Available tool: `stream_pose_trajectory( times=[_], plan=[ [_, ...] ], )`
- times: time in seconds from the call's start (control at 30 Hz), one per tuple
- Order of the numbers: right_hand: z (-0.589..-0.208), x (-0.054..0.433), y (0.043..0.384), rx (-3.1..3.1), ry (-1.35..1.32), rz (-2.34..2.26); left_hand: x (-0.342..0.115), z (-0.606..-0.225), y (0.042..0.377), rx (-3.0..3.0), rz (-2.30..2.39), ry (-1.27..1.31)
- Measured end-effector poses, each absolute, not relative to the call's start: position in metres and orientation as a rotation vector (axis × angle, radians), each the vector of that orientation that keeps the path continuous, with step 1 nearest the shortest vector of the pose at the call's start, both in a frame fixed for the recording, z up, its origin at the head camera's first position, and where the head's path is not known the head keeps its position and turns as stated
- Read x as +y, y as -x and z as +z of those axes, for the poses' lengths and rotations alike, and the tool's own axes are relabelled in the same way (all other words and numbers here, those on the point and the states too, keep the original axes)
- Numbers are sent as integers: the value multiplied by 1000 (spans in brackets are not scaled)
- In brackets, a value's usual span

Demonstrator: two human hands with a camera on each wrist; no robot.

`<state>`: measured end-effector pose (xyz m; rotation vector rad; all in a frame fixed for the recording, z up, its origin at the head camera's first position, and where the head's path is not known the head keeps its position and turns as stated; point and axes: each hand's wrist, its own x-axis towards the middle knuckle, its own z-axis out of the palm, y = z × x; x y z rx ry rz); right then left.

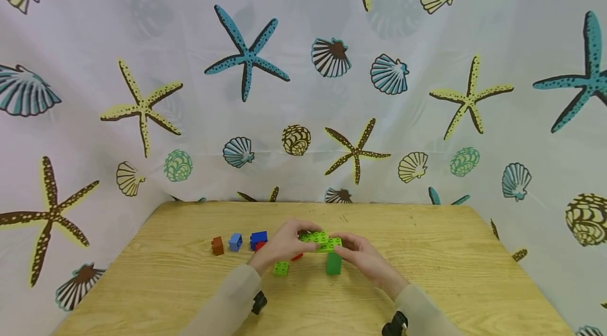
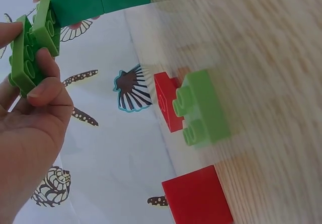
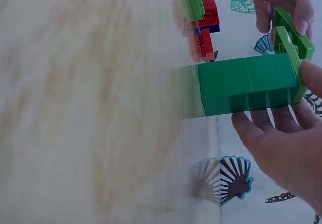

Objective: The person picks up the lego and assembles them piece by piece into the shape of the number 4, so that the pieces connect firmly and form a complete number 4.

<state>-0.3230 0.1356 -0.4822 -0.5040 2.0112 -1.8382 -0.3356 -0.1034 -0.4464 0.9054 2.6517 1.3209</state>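
Curtained-off tabletop booth, room type unclear: seashell-print curtain (image 1: 294, 107) on 3 sides of wooden table (image 1: 427, 252).

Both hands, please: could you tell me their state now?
Left hand: closed, holding a lime-green building brick.
Right hand: closed, holding the lime-topped green brick stack.

dark green blocks (image 3: 248, 84): smooth plastic | tabletop (image 1: 436, 257): grained wood | backdrop (image 1: 294, 101): smooth, cloth-like

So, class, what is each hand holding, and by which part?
The left hand pinches the upper lime building brick by its left end; the right hand grips the dark green tower near its top.
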Motion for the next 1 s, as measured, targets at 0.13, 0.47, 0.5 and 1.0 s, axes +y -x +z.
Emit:
stream_pose_trajectory(
  times=[0.13,0.47,0.5,1.0],
  plan=[
    [-482,135,322,2020,521,-1834,-103,-449,335,2651,1319,-905],
    [-482,135,321,2033,537,-1835,-103,-453,334,2598,1327,-788],
    [-482,135,321,2036,537,-1835,-102,-453,333,2601,1324,-787],
    [-483,134,321,2018,523,-1852,-99,-456,332,2641,1314,-777]
  ],
)
